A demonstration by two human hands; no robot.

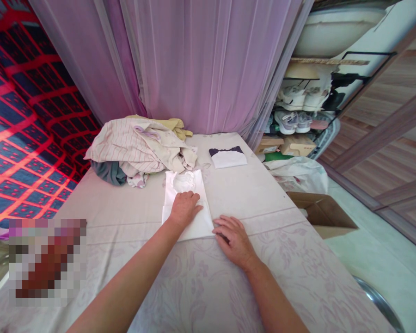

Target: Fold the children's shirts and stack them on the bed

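Note:
A white shirt (pixel 197 227), folded into a narrow rectangle, lies on the cloth-covered table (pixel 256 277) with its round collar at the far end. My left hand (pixel 185 208) rests on the middle of the shirt, palm down, fingers loosely bent and thumb out to the right. At the shirt's near right corner is my right hand (pixel 234 238), its fingers curved and apart, fingertips touching the edge. Farther back to the right sits a folded white garment with a dark collar (pixel 229 158).
Loose clothes (pixel 135 145) are heaped at the back left. Purple curtains (pixel 201 64) hang behind the table. To the right stand shelves with shoes (pixel 293 121) and an open cardboard box (pixel 321 212) on the floor. A blurred-out patch (pixel 48 261) covers the left edge.

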